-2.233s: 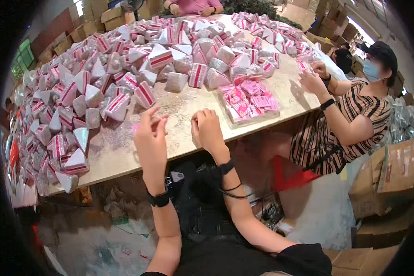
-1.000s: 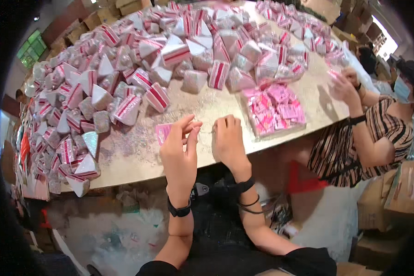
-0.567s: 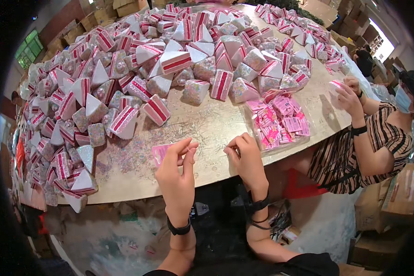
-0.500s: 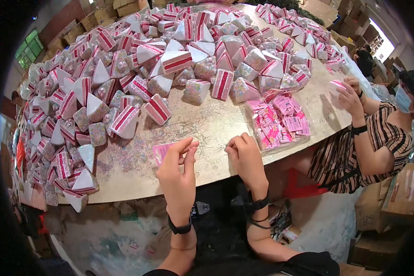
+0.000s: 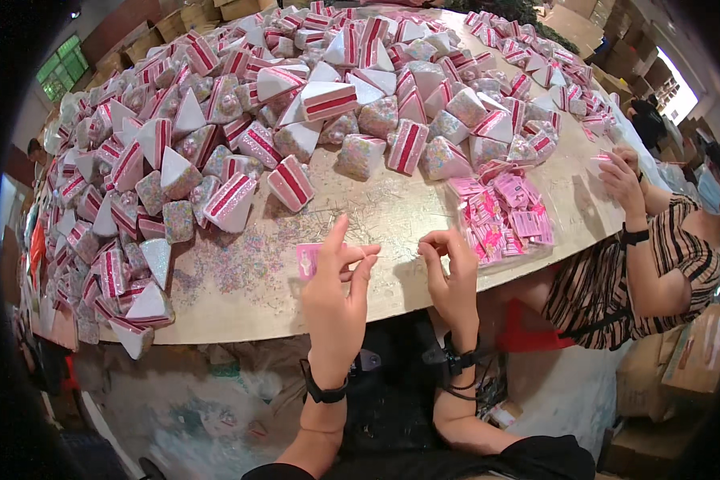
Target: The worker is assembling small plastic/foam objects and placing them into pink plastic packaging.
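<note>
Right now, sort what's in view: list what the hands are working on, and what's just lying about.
In hand:
left hand pinching a small pink card
right hand, fingers pinched, contents unclear

Lying about:
pink card pile
pyramid packets
co-worker
cardboard boxes

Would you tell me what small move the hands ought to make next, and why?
Probably bring the right hand across to the small pink card pinched in the left hand. The right fingertips are pinched as if holding something too thin to make out, a short gap from the card.
</note>
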The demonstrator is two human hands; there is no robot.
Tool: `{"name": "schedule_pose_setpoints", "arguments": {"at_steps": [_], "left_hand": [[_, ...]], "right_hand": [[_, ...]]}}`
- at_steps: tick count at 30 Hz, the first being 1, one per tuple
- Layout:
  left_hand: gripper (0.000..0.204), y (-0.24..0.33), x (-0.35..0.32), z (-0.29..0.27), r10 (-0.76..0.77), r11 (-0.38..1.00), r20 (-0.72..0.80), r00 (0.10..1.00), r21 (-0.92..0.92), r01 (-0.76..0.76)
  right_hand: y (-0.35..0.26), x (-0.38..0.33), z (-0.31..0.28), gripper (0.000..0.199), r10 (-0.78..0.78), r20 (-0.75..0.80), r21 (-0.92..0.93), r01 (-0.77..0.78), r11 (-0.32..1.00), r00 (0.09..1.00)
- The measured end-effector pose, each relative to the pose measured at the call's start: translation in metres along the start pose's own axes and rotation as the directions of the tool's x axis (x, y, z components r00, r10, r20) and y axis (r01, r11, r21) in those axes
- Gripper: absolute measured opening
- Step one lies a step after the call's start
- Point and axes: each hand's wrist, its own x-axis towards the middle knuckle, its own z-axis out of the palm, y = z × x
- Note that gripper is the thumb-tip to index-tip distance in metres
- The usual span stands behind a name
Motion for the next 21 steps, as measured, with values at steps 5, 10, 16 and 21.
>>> {"name": "schedule_pose_setpoints", "arguments": {"at_steps": [5, 10, 16, 21], "left_hand": [[0.061, -0.008, 0.002, 0.01, 0.132, 0.991, 0.035, 0.991, 0.018, -0.133], [0.067, -0.008, 0.005, 0.012, 0.064, 0.997, 0.029, 0.998, -0.04, -0.063], [0.064, -0.014, 0.004, 0.012, 0.07, 0.998, 0.147, 0.987, -0.007, -0.07], [0.052, -0.014, 0.004, 0.014, 0.105, 0.992, 0.189, 0.976, 0.045, -0.115]], "right_hand": [[-0.01, 0.002, -0.001, 0.012, -0.096, 0.021, 0.042, 0.095, 0.995, 0.995], [-0.008, 0.005, -0.003, 0.018, -0.225, 0.05, -0.033, 0.227, 0.973, 0.973], [-0.008, 0.004, 0.0, 0.019, -0.26, 0.107, -0.109, 0.271, 0.956, 0.96], [-0.009, 0.003, 0.003, 0.019, -0.294, 0.078, -0.054, 0.299, 0.953, 0.953]]}}
